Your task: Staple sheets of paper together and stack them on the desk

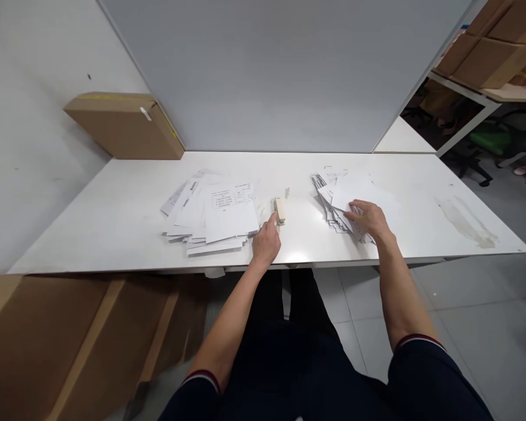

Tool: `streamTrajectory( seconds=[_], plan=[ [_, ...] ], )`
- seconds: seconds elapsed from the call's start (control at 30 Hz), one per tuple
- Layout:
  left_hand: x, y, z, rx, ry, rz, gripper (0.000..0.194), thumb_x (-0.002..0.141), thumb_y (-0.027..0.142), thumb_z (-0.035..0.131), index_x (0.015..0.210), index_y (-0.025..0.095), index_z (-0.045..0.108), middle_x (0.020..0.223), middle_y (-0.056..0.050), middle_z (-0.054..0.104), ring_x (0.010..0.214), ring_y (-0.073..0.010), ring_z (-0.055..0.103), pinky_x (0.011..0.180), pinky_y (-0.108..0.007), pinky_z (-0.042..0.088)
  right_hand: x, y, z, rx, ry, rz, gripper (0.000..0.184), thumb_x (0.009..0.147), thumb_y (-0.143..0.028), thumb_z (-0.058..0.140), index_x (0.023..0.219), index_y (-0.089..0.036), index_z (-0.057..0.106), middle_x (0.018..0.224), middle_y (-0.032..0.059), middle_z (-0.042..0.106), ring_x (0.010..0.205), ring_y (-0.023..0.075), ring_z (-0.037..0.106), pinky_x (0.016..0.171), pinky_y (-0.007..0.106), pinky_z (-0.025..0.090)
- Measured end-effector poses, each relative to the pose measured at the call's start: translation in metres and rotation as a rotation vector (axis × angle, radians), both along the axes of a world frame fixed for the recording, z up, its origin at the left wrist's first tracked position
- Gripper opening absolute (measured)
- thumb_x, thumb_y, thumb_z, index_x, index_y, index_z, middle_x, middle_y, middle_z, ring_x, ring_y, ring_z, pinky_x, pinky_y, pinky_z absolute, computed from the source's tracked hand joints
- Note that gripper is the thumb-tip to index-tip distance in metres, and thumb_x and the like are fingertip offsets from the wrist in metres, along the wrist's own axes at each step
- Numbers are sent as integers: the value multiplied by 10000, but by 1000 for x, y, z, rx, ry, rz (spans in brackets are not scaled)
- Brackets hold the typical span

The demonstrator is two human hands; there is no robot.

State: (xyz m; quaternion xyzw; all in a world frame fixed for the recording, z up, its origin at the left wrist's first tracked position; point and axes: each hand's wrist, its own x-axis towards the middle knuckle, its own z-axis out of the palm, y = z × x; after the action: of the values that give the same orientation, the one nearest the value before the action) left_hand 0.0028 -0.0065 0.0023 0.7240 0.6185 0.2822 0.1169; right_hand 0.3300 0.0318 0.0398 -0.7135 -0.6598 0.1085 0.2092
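On the white table lies a small beige block-shaped thing, which looks like a stapler [280, 209]. My left hand [266, 241] is at its near left side, index finger stretched out to its lower end and the other fingers loosely bent; it holds nothing. To the right, my right hand [370, 218] is over a loose pile of printed papers [328, 202]. Its thumb and index finger close on the edge of a white sheet of paper [355, 188] on top. The palm and remaining fingers hide part of that pile.
A larger, untidy stack of printed papers [228, 216] lies left of my left hand. The white table [127, 216] ends at a grey panel [280, 76] behind. A cardboard box [123, 128] stands in the back left corner. More cartons [70, 339] are below the left front edge.
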Motion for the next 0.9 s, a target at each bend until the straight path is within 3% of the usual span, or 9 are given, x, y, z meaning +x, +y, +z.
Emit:
streamTrajectory(
  seconds=[0.2, 0.3, 0.4, 0.57, 0.63, 0.73, 0.8, 0.9],
  plan=[
    [-1, 0, -1, 13, -27, -7, 457, 922, 183, 305, 1374, 168, 367, 1081, -120, 623, 973, -220, 598, 779, -301, 453, -10, -3, 4, 56, 59, -17, 307, 823, -359, 483, 894, -178, 721, 1032, 87, 693, 953, 237, 616, 824, 324, 448],
    [-1, -1, 0, 20, -52, -22, 455, 926, 189, 294, 1374, 160, 368, 1062, -122, 629, 938, -218, 603, 762, -306, 459, -13, -6, 7, 84, 86, -150, 328, 831, -327, 438, 890, -165, 717, 846, 88, 714, 820, 226, 628, 739, 307, 446],
    [-2, -1, -2, 39, -96, -22, 457, 920, 186, 298, 1368, 154, 379, 1032, -111, 637, 899, -203, 603, 749, -301, 465, -18, -12, 13, 153, 105, -264, 317, 819, -356, 464, 900, -169, 707, 831, 95, 710, 771, 228, 620, 714, 313, 436],
    [-4, 0, -4, 128, -351, -42, 436, 913, 296, 388, 1326, 163, 431, 1024, -97, 641, 845, -160, 603, 787, -298, 477, -44, -47, 46, 353, 92, -216, 337, 884, -419, 391, 907, -196, 642, 757, 72, 655, 642, 185, 562, 618, 284, 410],
    [-4, -4, 0, 114, -556, -104, 571, 858, 385, 514, 1365, 161, 375, 1104, -111, 624, 931, -165, 601, 836, -305, 480, -64, -72, 61, 389, 103, -138, 333, 898, -439, 373, 904, -214, 618, 719, 56, 625, 591, 168, 530, 586, 275, 397],
    [0, -19, 9, -66, -934, -325, 836, 720, 458, 684, 1410, 173, 308, 1312, -139, 527, 1181, -215, 519, 977, -351, 432, -98, -110, 76, 318, 217, 35, 300, 886, -465, 408, 878, -244, 611, 690, 39, 604, 542, 154, 508, 562, 275, 399],
    [4, -30, 17, -289, -1146, -458, 753, 695, 468, 707, 1333, 167, 444, 1286, -133, 566, 1187, -244, 529, 1000, -382, 425, -115, -126, 78, 244, 351, 127, 290, 880, -474, 423, 858, -256, 614, 677, 30, 598, 555, 156, 521, 566, 275, 412],
    [7, -38, 23, -489, -1346, -432, 548, 671, 431, 737, 1119, 134, 631, 1123, -128, 670, 1098, -274, 596, 965, -419, 465, -119, -122, 75, 89, 550, 229, 340, 878, -493, 420, 786, -243, 631, 718, 35, 625, 643, 171, 573, 604, 278, 449]
  ],
)
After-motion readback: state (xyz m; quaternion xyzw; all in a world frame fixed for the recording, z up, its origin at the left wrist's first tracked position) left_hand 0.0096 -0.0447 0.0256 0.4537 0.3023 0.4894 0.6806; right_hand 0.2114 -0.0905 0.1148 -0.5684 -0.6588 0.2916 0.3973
